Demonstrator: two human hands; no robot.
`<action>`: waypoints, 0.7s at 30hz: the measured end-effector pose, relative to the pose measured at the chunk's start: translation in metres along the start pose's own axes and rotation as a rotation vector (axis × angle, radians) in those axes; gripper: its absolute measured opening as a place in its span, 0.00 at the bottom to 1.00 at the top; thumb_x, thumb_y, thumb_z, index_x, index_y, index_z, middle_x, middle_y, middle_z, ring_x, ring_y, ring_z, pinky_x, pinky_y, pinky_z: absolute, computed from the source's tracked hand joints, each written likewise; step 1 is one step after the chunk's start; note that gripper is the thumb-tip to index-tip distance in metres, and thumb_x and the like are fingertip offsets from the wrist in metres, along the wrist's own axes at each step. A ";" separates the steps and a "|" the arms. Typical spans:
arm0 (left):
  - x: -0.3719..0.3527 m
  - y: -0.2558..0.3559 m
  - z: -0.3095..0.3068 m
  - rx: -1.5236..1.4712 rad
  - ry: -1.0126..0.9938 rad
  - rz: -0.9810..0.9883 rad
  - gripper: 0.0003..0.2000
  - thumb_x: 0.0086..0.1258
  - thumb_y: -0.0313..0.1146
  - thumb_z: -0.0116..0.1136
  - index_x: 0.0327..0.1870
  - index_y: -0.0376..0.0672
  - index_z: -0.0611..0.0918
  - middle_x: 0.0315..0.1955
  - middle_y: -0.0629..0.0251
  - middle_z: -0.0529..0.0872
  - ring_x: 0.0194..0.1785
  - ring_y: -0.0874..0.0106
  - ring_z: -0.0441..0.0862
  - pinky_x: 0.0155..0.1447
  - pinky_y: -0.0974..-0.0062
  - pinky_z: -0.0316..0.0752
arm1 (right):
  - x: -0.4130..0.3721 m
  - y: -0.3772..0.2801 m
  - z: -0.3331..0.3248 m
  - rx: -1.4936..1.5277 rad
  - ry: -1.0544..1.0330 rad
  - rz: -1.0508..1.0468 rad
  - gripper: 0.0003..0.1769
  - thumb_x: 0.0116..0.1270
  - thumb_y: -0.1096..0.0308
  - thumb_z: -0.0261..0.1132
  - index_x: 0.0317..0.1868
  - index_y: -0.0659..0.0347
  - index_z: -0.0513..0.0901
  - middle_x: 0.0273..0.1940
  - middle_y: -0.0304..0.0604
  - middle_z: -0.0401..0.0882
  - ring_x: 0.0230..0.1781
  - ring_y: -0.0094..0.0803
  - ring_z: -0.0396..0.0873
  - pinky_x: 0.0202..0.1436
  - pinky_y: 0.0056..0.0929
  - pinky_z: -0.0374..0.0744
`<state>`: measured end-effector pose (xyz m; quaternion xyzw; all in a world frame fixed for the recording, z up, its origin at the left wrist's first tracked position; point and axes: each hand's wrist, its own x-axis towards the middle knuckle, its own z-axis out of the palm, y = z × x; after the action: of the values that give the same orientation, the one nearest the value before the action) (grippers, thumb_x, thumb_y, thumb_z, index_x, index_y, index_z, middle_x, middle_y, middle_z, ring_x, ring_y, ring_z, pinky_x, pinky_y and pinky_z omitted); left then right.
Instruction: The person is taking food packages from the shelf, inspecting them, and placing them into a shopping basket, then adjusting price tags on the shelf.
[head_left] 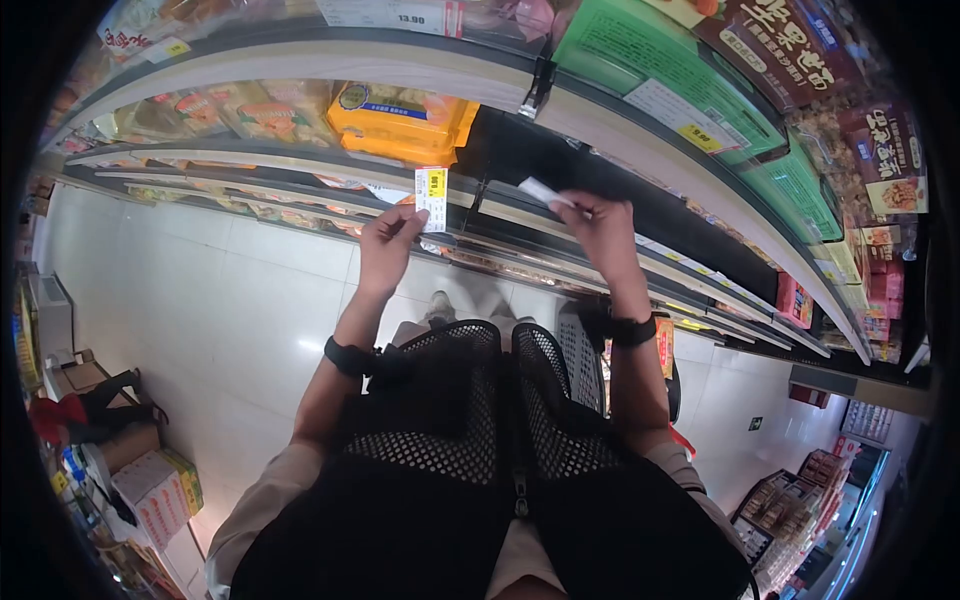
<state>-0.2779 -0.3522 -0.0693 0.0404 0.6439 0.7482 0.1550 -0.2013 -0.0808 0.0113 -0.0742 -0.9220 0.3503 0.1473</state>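
Observation:
My left hand (388,240) pinches a white price tag (431,195) with a yellow patch, held upright in front of the shelf edge (300,160). My right hand (597,225) grips a small white strip (538,190) close to the dark shelf rail (560,222). Both wrists carry black bands. Yellow food packs (400,120) lie on the shelf just above the tag.
Curved store shelves hold green boxes (660,60), red-brown snack bags (790,50) and packaged goods. White tiled floor (200,300) lies to the left. Cardboard boxes (150,480) stand at lower left. More stocked racks (800,500) appear at lower right.

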 end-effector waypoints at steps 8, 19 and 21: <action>0.006 -0.009 -0.021 -0.058 0.006 -0.030 0.09 0.71 0.28 0.59 0.47 0.35 0.84 0.33 0.68 0.86 0.33 0.81 0.77 0.40 0.80 0.73 | 0.043 0.026 0.011 -0.153 -0.245 -0.183 0.07 0.62 0.70 0.64 0.39 0.59 0.86 0.37 0.49 0.85 0.37 0.48 0.82 0.44 0.40 0.81; 0.010 -0.014 -0.027 -0.043 -0.003 -0.064 0.08 0.71 0.28 0.59 0.46 0.36 0.84 0.35 0.67 0.87 0.35 0.80 0.80 0.41 0.79 0.75 | 0.047 0.031 0.026 -0.035 -0.244 -0.130 0.08 0.66 0.69 0.63 0.41 0.58 0.87 0.39 0.48 0.86 0.39 0.48 0.83 0.47 0.36 0.80; 0.010 -0.015 -0.027 -0.044 -0.001 -0.066 0.08 0.71 0.28 0.58 0.46 0.36 0.84 0.35 0.66 0.87 0.35 0.80 0.80 0.41 0.78 0.75 | 0.048 0.029 0.028 -0.059 -0.199 -0.157 0.08 0.66 0.68 0.63 0.42 0.58 0.87 0.38 0.47 0.86 0.38 0.46 0.83 0.48 0.34 0.80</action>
<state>-0.2920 -0.3735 -0.0896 0.0164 0.6282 0.7566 0.1808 -0.2545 -0.0651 -0.0177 0.0292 -0.9450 0.3158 0.0798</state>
